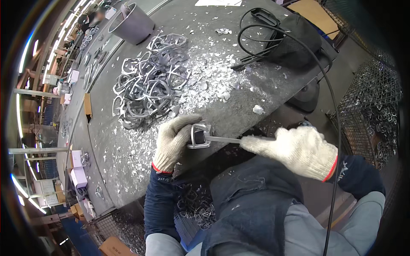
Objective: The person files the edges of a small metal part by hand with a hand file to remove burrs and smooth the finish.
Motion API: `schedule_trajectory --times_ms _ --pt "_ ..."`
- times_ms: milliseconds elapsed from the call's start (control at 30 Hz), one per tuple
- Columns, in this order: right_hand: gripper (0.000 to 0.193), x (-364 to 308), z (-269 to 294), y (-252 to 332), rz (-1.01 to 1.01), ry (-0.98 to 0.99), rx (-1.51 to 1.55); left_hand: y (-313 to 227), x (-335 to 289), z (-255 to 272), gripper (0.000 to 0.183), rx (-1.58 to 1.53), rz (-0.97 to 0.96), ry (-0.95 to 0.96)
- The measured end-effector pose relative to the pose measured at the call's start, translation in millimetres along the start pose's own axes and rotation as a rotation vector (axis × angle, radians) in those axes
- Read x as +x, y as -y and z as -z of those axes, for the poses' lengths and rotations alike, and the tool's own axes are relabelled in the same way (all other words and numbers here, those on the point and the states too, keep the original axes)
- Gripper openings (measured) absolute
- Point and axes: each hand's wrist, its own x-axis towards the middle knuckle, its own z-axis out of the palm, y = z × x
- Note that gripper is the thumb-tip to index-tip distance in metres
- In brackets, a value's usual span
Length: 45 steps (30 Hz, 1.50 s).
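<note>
In a cream knit glove with a red cuff edge, my left hand (171,141) is closed round one side of a small silver metal frame part (199,146), near the table's front edge. My right hand (294,150), gloved alike, grips a flat metal file (227,139), its index finger stretched along the tool. The file's far end meets the part's right side; its handle is hidden in my palm. Beyond my left hand lies a tangled heap of similar metal frames (149,85). Thin silvery flakes (211,79) are scattered beside that heap.
A grey bucket (132,26) stands at the back left of the dark table (239,117). Back right lies a black mesh bag (294,40). A black cable (334,102) runs down past my right wrist. Wire cages (367,96) holding metal parts stand at the right.
</note>
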Motion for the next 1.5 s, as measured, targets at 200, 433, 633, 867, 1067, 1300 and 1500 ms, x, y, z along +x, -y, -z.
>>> schedule_trajectory --times_ms 200,433,633,867,1067,1300,1500 --pt "0.078 10 23 -5 -0.001 0.097 0.129 -3 -3 0 0.035 0.089 -0.018 -0.004" --pt "0.082 16 28 -17 0.062 0.207 0.246 0 -2 2 0.038 0.190 -0.102 0.051" --pt "0.079 17 41 -10 0.076 0.212 -0.021 -2 3 4 0.040 0.109 -0.066 0.060" --pt "0.077 20 36 -9 0.082 0.207 -0.031 -11 2 3 0.041 0.174 -0.115 0.106" --pt "0.079 13 39 -9 0.064 0.198 -0.025 -11 7 7 0.041 0.191 -0.143 0.125" --pt "0.093 13 32 -23 0.044 0.404 0.456 -9 11 7 0.038 0.239 -0.206 0.132" --pt "0.095 30 27 -38 -0.076 0.689 0.933 -17 9 4 0.038 0.415 -0.399 0.131"
